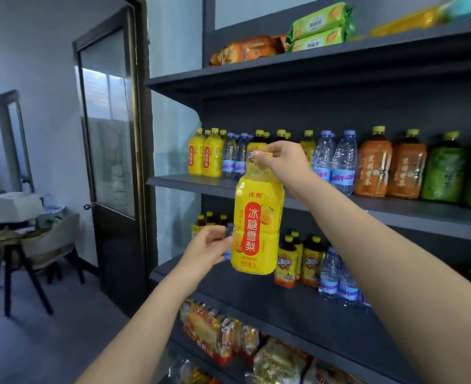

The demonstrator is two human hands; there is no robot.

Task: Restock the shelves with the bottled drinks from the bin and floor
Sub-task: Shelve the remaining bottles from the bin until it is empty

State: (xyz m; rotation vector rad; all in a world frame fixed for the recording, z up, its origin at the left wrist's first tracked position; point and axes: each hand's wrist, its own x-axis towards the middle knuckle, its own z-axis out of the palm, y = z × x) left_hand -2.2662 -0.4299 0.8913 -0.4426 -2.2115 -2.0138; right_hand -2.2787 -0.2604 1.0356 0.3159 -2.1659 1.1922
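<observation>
A large yellow bottle (257, 223) with a red label hangs upright in the air in front of the dark shelving. My right hand (282, 159) pinches its yellow cap from above. My left hand (210, 249) touches the bottle's lower left side with thumb and fingers. Behind it, the middle shelf (411, 214) carries a row of yellow bottles (205, 156), water bottles (335, 162), orange bottles (389, 167) and green bottles (461, 173). The lower shelf (284, 303) holds dark tea bottles (298, 259) and water bottles (336, 275).
Biscuit packs (320, 26) lie on the top shelf, and snack packs (220, 331) fill the bottom shelf. A glass-panelled door (109, 139) stands left of the shelving. Further left are a chair (34, 253) and a round table with a white box (13, 205).
</observation>
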